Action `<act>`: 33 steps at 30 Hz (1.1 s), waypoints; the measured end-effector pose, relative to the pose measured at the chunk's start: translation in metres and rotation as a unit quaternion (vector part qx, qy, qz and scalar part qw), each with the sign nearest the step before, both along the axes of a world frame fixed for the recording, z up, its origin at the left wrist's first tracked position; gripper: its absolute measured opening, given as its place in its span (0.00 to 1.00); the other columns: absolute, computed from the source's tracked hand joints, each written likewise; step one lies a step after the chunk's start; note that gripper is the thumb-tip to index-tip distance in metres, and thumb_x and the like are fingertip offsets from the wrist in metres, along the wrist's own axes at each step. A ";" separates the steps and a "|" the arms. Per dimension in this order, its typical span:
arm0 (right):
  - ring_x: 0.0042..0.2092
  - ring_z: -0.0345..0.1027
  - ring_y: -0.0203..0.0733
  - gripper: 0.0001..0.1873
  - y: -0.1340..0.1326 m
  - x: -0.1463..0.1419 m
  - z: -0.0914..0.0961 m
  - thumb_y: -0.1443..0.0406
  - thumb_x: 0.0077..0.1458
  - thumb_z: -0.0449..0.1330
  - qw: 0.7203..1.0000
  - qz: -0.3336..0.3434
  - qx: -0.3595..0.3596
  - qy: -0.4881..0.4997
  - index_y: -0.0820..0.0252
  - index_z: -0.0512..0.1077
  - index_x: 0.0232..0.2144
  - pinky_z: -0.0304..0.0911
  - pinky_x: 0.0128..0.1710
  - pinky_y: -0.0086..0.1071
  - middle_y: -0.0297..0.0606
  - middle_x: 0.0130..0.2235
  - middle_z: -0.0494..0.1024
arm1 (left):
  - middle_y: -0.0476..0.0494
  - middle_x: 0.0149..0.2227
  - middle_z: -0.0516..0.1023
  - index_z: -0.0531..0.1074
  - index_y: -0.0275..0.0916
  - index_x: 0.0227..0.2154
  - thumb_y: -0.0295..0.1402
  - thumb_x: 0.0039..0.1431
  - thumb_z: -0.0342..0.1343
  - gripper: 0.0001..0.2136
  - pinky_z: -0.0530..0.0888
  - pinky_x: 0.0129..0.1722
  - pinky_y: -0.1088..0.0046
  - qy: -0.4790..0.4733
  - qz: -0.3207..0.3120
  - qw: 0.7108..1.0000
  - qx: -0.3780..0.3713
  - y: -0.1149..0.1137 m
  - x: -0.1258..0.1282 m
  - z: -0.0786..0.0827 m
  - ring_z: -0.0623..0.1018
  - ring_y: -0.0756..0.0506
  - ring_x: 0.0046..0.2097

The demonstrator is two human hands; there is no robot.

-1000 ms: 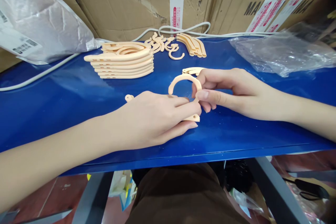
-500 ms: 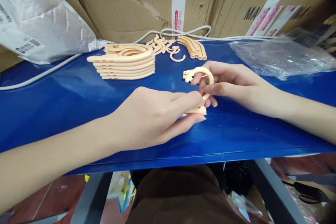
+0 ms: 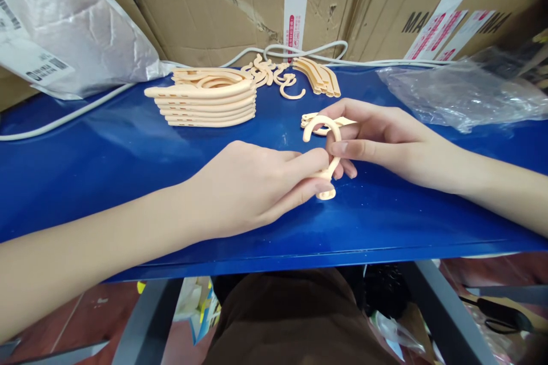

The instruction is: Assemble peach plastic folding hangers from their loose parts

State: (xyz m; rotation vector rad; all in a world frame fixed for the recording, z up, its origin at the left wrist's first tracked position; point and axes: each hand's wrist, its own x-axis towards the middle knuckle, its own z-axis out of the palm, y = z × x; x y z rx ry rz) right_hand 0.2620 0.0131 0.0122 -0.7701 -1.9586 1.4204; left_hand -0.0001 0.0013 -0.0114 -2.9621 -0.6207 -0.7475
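My left hand pinches a cream plastic hanger arm between thumb and fingers, and most of it is hidden under the hand. A curved cream hanger hook rises from the end of that piece, its lower end meeting the piece by my left fingertips. Thumb and fingers of my right hand grip the hook's right side. Just behind the hook, partly covered by my right fingers, lie a few cream hanger parts. Whether the hook is fully seated in the arm I cannot tell.
On the blue table stands a stack of cream hanger pieces. Behind it are loose hooks and curved bars. A clear plastic bag lies right, a silver parcel bag left. A white cable runs before cardboard boxes.
The hook has shifted downward and now meets the piece in my left hand. That piece has turned, with its end showing below my left thumb. The view has shifted slightly.
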 end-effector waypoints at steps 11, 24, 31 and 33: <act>0.33 0.77 0.37 0.18 0.001 0.002 -0.004 0.59 0.72 0.68 0.999 -0.017 0.005 -0.029 0.57 0.71 0.58 0.68 0.31 0.32 0.29 0.34 0.84 | 0.55 0.29 0.81 0.71 0.44 0.43 0.45 0.88 0.42 0.18 0.60 0.24 0.70 0.025 -0.004 0.999 0.034 0.002 -0.003 -0.002 0.79 0.47 0.26; 0.31 0.74 0.38 0.16 0.003 0.004 -0.007 0.61 0.69 0.69 1.000 -0.013 -0.011 -0.023 0.53 0.71 0.55 0.68 0.31 0.35 0.28 0.34 0.86 | 0.52 0.27 0.80 0.74 0.44 0.44 0.45 0.86 0.43 0.18 0.54 0.25 0.69 0.036 0.011 0.999 0.005 0.002 -0.003 -0.007 0.76 0.47 0.26; 0.33 0.76 0.36 0.17 0.002 0.002 -0.006 0.60 0.71 0.67 0.999 -0.005 0.012 -0.034 0.56 0.69 0.57 0.70 0.32 0.32 0.29 0.34 0.84 | 0.52 0.28 0.81 0.74 0.44 0.46 0.46 0.86 0.44 0.18 0.54 0.25 0.69 0.047 0.023 0.998 0.016 0.001 -0.003 -0.007 0.77 0.46 0.27; 0.33 0.76 0.35 0.18 0.001 0.002 -0.005 0.60 0.71 0.67 0.999 -0.007 0.018 -0.044 0.56 0.69 0.57 0.70 0.32 0.32 0.29 0.34 0.83 | 0.52 0.28 0.82 0.74 0.44 0.48 0.46 0.87 0.42 0.18 0.55 0.26 0.69 0.049 0.022 0.998 0.011 0.001 -0.003 -0.007 0.77 0.46 0.27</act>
